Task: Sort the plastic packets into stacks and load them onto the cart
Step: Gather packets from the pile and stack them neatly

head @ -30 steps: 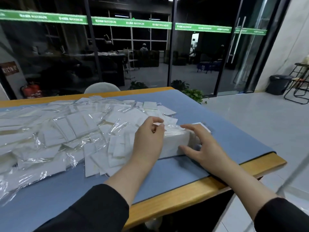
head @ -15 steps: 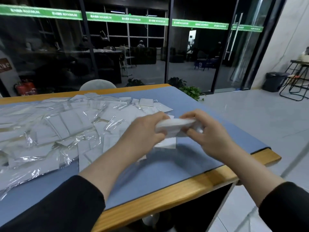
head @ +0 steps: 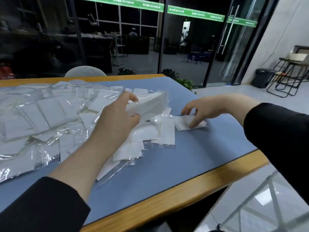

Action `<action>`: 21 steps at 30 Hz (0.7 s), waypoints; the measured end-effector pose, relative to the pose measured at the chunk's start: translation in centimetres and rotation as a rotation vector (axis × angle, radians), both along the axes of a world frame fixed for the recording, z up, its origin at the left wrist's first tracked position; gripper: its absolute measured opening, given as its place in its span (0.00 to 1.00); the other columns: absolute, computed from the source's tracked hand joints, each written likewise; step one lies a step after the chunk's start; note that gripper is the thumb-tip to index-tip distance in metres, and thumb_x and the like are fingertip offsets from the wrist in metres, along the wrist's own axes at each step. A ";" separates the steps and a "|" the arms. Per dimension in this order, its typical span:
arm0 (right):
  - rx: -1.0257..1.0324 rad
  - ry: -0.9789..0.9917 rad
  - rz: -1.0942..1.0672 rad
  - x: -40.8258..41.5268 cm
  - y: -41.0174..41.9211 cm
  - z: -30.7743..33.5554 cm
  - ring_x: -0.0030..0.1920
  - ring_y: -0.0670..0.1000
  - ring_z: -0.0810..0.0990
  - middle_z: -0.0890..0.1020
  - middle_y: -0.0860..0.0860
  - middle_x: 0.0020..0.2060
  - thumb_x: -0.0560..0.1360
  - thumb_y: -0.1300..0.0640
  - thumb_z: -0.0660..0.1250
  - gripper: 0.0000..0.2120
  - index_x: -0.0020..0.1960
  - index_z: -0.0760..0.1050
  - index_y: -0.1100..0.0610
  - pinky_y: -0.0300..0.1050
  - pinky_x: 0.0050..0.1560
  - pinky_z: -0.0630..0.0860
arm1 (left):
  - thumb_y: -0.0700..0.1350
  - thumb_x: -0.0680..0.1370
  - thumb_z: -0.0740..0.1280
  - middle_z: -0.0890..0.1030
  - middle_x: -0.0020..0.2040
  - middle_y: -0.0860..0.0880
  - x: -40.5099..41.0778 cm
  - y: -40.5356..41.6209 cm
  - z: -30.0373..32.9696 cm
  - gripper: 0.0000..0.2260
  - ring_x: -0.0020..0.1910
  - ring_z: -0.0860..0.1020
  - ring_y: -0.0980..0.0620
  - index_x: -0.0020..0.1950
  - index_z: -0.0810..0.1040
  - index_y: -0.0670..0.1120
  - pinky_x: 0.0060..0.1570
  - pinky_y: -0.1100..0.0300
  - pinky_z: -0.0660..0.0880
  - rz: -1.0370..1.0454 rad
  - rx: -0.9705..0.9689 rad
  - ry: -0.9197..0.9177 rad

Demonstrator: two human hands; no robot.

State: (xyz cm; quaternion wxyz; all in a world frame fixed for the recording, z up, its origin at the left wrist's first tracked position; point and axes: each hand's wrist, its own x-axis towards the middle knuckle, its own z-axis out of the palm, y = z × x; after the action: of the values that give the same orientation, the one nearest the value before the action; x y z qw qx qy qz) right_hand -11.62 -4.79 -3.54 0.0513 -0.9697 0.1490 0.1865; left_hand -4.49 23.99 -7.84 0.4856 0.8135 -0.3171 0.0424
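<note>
Readable across the top of the frame: "MAXIMUM", mirrored, repeated in white on the green strip along the glass wall; neighbouring characters illegible.

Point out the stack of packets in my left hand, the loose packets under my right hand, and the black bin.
stack of packets [head: 150, 104], head view, its white side face
loose packets [head: 184, 122], head view, top sheet
black bin [head: 261, 77], head view, front wall
</note>
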 end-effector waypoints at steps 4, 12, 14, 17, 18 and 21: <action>-0.068 0.118 -0.029 1.9 0.4 0.8 0.61 0.52 0.75 0.75 0.43 0.60 0.68 0.39 0.77 0.33 0.69 0.68 0.41 0.50 0.64 0.71 | 0.43 0.76 0.71 0.80 0.43 0.48 0.2 -0.1 -0.1 0.13 0.39 0.79 0.42 0.54 0.73 0.58 0.35 0.52 0.75 0.010 -0.003 -0.007; -0.233 0.117 -0.012 0.7 0.6 1.1 0.47 0.50 0.80 0.82 0.45 0.45 0.70 0.35 0.73 0.16 0.47 0.78 0.46 0.49 0.55 0.76 | 0.43 0.76 0.71 0.80 0.43 0.50 0.2 -0.2 -0.1 0.13 0.39 0.78 0.44 0.54 0.73 0.58 0.36 0.52 0.75 0.026 -0.030 0.008; -0.221 0.046 -0.046 -0.5 0.9 1.6 0.44 0.51 0.77 0.80 0.48 0.44 0.75 0.41 0.69 0.13 0.46 0.77 0.50 0.47 0.49 0.74 | 0.42 0.76 0.72 0.80 0.43 0.52 0.3 -0.1 0.0 0.14 0.38 0.78 0.45 0.54 0.74 0.58 0.35 0.53 0.74 0.033 -0.061 0.033; -0.198 -0.178 -0.107 -2.0 1.6 2.9 0.41 0.51 0.74 0.78 0.52 0.45 0.80 0.49 0.62 0.10 0.46 0.73 0.55 0.46 0.41 0.71 | 0.42 0.76 0.73 0.79 0.43 0.55 0.7 0.1 0.1 0.14 0.35 0.77 0.51 0.54 0.75 0.59 0.29 0.62 0.71 0.062 -0.116 0.077; -0.173 -0.252 -0.100 -2.3 2.2 3.1 0.40 0.51 0.74 0.78 0.52 0.44 0.80 0.51 0.61 0.08 0.47 0.72 0.56 0.47 0.40 0.71 | 0.42 0.76 0.73 0.78 0.42 0.56 0.8 0.1 0.1 0.15 0.33 0.76 0.54 0.55 0.75 0.59 0.28 0.65 0.69 0.073 -0.128 0.081; -0.075 -0.370 -0.006 -2.6 4.0 3.2 0.45 0.55 0.78 0.80 0.51 0.45 0.79 0.52 0.63 0.03 0.48 0.73 0.51 0.55 0.49 0.77 | 0.42 0.75 0.74 0.78 0.42 0.56 0.7 0.2 0.3 0.16 0.32 0.75 0.60 0.57 0.75 0.58 0.29 0.66 0.68 0.083 -0.154 0.079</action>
State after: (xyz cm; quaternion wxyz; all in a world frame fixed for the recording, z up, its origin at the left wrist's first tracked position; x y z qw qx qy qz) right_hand -14.22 -0.78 -0.39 0.0421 -0.9882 0.1470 -0.0010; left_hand -3.74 24.19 -7.59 0.5566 0.7874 -0.2594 0.0545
